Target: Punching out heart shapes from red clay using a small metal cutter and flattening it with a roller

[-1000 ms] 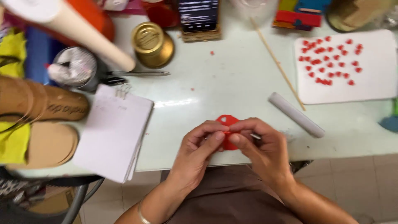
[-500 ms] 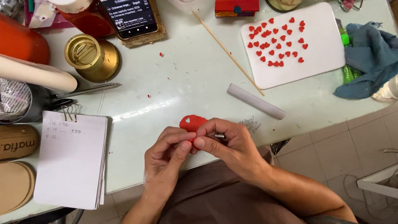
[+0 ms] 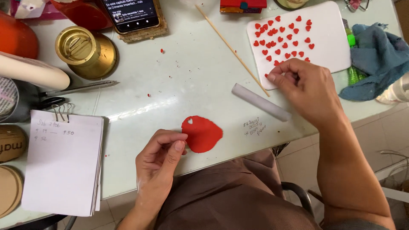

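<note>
A flat red clay sheet (image 3: 203, 133) with a small heart-shaped hole near its top left lies on the pale green table (image 3: 179, 72). My left hand (image 3: 159, 159) rests beside the sheet's left edge, thumb and forefinger pinched close together against it. My right hand (image 3: 304, 87) has reached up to the lower left corner of a white board (image 3: 328, 47) covered with several small red clay hearts (image 3: 283, 40); its fingertips are pinched at the board's edge, and whether a heart sits between them is hidden.
A grey roller stick (image 3: 260, 102) and a thin wooden skewer (image 3: 232, 49) lie between sheet and board. A clipped notepad (image 3: 64, 164), pen (image 3: 79, 88), brass lid (image 3: 85, 51) and phone (image 3: 133, 12) sit to the left. A blue cloth (image 3: 377, 57) lies at the right.
Both hands were together at the red sheet. My right hand has since moved up and right to the white board, and my left hand has let the sheet lie flat.
</note>
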